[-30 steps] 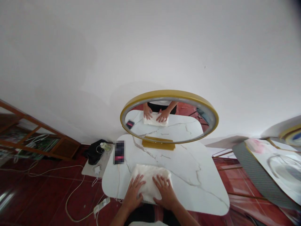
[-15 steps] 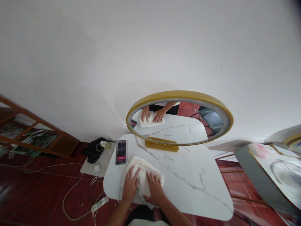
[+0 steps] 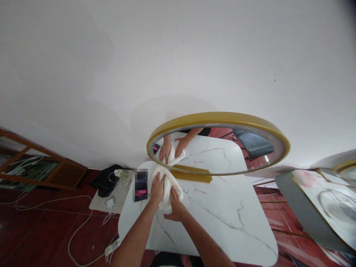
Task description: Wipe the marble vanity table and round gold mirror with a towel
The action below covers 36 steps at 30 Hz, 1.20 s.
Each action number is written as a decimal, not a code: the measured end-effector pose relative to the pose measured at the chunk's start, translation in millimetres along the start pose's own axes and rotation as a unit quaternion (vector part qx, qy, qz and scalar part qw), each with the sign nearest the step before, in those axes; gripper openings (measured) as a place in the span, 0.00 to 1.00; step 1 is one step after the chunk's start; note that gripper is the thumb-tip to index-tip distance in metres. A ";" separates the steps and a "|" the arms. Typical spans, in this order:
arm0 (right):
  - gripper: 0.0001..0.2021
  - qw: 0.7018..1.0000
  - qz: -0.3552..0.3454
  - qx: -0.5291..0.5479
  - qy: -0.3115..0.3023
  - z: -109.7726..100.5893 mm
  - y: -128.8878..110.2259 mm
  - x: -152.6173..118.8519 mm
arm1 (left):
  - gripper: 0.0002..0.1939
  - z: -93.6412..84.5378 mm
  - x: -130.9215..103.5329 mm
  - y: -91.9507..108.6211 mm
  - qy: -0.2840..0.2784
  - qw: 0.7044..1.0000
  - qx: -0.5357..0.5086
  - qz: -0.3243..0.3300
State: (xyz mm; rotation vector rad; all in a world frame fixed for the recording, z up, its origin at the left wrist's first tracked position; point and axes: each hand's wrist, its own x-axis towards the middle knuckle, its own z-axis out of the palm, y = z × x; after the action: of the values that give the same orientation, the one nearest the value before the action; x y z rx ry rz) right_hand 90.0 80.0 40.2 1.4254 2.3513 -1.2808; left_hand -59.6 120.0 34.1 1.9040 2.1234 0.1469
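A bunched white cloth (image 3: 167, 185) lies on the white marble-patterned tabletop (image 3: 222, 222), near the mirror's base. My left hand (image 3: 157, 189) lies on the cloth's left part, fingers stretched toward the wall. On its lower right edge rests my right hand (image 3: 175, 207), with the fingers on the cloth and the thumb spread out to the left. Left of the cloth is a dark phone (image 3: 140, 185), partly pixelated. The round gold-framed mirror (image 3: 217, 118) stands behind and shows both hands on the cloth.
The mirror's gold base (image 3: 191, 175) sits at the table's back. On the left are a black bag (image 3: 105, 181), a white charger (image 3: 110, 202), a power strip (image 3: 112, 246) with cables, and a wooden shelf (image 3: 66, 174). At right stands another table (image 3: 325, 196).
Both hands and the cloth have moved forward, toward the wall and the mirror's base, beside the phone. The cloth is more bunched. The camera view has shifted slightly.
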 end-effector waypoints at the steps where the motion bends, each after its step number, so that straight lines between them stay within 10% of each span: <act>1: 0.64 1.000 0.000 0.006 0.000 -1.6 0.9 4.3 | 0.29 -1.7 5.9 -1.3 -0.004 1.000 -0.001 0.003; 16: 0.60 1.000 -0.006 -0.002 0.025 -4.7 5.1 10.0 | 0.27 -20.2 11.8 -4.2 -0.026 0.999 0.002 0.028; 21: 0.44 0.997 0.010 -0.020 0.071 -5.5 9.5 -7.6 | 0.23 -28.9 -2.2 6.6 -0.056 0.998 0.023 0.034; 29: 0.20 0.985 0.032 -0.055 0.158 -10.0 29.0 -66.5 | 0.15 -21.4 -68.1 27.9 -0.103 0.991 0.055 0.068; 36: 0.32 0.984 0.052 -0.102 0.135 3.3 50.7 -115.1 | 0.18 -0.9 -138.7 30.1 -0.087 0.990 0.060 0.095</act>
State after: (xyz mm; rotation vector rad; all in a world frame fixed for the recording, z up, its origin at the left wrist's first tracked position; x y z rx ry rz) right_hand 191.9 9.7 62.8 1.7189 2.4454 -0.8393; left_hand -18.8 -12.9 62.6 2.1030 1.8740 -0.1068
